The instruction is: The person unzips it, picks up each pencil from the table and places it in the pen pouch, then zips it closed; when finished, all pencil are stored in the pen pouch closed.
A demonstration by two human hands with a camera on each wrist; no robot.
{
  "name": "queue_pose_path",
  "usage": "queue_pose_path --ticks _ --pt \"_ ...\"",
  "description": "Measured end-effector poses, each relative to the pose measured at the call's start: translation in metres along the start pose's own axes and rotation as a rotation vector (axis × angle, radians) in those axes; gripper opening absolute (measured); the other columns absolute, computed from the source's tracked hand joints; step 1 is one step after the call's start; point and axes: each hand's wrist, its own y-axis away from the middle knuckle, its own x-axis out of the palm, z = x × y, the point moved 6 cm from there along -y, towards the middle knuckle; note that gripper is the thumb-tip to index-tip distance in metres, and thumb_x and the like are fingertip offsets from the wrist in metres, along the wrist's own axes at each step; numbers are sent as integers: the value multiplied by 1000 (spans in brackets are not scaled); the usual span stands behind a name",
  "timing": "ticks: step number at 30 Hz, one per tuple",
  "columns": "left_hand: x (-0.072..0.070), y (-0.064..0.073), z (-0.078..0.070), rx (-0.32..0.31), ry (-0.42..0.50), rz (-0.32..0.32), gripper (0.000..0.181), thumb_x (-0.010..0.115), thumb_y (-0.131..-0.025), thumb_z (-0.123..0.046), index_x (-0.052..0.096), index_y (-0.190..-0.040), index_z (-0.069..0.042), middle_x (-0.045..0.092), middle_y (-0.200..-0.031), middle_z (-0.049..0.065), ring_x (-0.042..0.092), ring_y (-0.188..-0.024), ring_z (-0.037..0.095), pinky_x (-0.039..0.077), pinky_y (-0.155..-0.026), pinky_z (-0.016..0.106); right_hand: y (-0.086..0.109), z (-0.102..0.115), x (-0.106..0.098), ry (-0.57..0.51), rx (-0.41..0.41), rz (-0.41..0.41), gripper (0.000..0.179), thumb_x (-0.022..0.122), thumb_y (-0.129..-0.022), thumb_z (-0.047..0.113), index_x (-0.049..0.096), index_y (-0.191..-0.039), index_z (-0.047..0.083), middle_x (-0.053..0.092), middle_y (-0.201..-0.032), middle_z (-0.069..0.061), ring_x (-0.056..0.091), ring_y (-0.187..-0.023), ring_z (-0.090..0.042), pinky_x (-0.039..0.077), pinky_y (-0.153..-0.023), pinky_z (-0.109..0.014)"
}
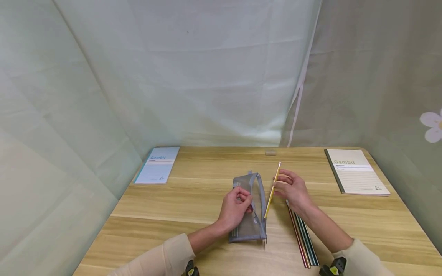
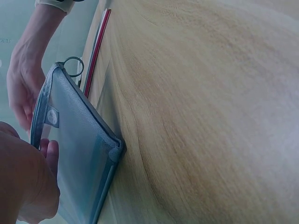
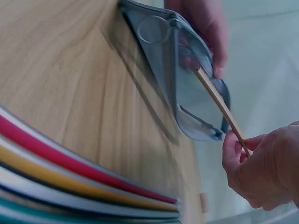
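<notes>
A grey mesh pencil case lies unzipped on the table, its opening facing right. My left hand pinches the upper edge of that opening and lifts it. In my right hand, a yellow pencil is pinched near its eraser end and slants down toward the case. The pencil's lower tip is right at the opening in the right wrist view, where the zip pull ring shows too. Under my right forearm lie several dark, red and green pencils side by side.
A blue notebook lies at the back left, and a cream notebook at the back right. Near the table's far edge sits a small grey-brown block. Pale curtains hang behind the table.
</notes>
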Motion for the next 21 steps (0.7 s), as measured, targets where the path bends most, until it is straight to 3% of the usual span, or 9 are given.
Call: queue_pose_path --ticks 9,15,21 --pt "0 0 -1 3 -6 -3 8 72 -99 2 65 -98 -3 69 -80 6 70 -63 17 68 -66 47 1 -15 23 94 -73 35 57 60 -93 -17 45 -147 -7 62 -119 -25 71 -87 -19 68 -76 -33" --pt "0 0 -2 -8 -5 -3 7 72 -99 1 65 -99 -2 71 -84 15 68 -63 14 68 -67 47 4 -25 34 132 -62 65 57 62 -91 -18 47 -145 -8 63 -115 -26 70 -82 -20 68 -71 -34" --pt "-1 1 -2 -9 1 1 7 72 -99 -1 65 -102 0 70 -84 12 70 -65 17 68 -68 48 5 -35 40 189 -25 65 56 66 -90 -19 52 -142 -7 66 -114 -26 70 -77 -20 68 -69 -36"
